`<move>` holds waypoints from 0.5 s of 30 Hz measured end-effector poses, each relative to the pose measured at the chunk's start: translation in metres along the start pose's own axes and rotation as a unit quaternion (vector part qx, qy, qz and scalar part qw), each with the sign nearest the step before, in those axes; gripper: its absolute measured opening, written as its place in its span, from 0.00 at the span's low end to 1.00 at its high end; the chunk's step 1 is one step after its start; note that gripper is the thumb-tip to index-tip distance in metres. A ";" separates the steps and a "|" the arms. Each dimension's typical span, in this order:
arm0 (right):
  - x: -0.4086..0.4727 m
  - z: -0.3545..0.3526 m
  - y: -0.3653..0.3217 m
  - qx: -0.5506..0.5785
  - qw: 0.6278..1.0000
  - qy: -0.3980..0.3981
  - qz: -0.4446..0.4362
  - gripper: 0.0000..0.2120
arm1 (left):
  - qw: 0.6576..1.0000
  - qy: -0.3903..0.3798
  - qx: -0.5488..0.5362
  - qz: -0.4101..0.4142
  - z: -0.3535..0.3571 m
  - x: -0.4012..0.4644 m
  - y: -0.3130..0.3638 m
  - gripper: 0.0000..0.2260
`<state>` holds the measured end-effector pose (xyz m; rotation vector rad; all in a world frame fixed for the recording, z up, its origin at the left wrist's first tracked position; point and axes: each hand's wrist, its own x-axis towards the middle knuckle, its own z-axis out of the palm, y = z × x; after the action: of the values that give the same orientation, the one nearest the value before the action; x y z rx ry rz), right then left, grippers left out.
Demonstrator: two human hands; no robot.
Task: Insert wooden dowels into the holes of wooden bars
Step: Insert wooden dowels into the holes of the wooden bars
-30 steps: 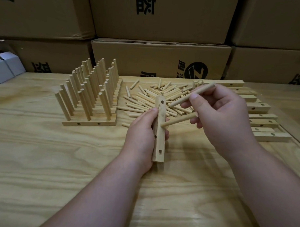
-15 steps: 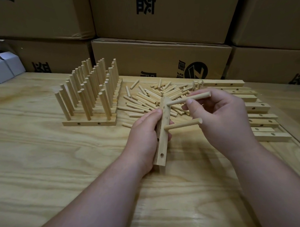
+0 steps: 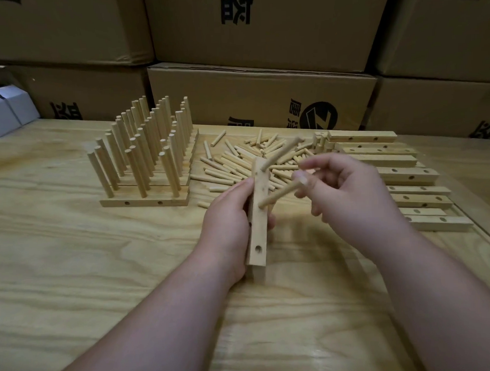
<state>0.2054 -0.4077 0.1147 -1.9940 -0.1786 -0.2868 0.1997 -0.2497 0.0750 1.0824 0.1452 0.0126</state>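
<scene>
Left grip: left hand (image 3: 230, 222) wrapped around a pale square-section wooden bar (image 3: 258, 221), held on end over the counter.
Right grip: right hand (image 3: 350, 198) pinches a smooth round wooden dowel (image 3: 279, 195), other fingers loosely spread, blurred.
Bar: one dowel (image 3: 283, 151) already seated near its top; round hole showing low down.
Counter: grained light plywood counter (image 3: 74, 260); loose dowel pile (image 3: 237, 163) behind the hands.
</scene>
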 end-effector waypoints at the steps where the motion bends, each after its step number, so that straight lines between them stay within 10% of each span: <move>1: 0.001 0.001 0.002 -0.011 0.999 -0.012 0.047 0.06 | 1.000 -0.003 -0.027 -0.007 0.000 0.001 0.001 0.14; 6: -0.002 0.009 0.010 -0.032 0.973 -0.094 0.207 0.17 | 0.991 -0.040 -0.125 -0.024 -0.001 0.002 0.005 0.15; 15: -0.005 0.022 0.006 0.114 0.968 -0.086 0.208 0.08 | 0.979 -0.125 -0.153 -0.054 -0.001 0.001 0.005 0.18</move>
<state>0.2049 -0.3905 0.0989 -1.7749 0.0967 0.1720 0.2005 -0.2460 0.0786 0.7593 -0.0255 -0.1933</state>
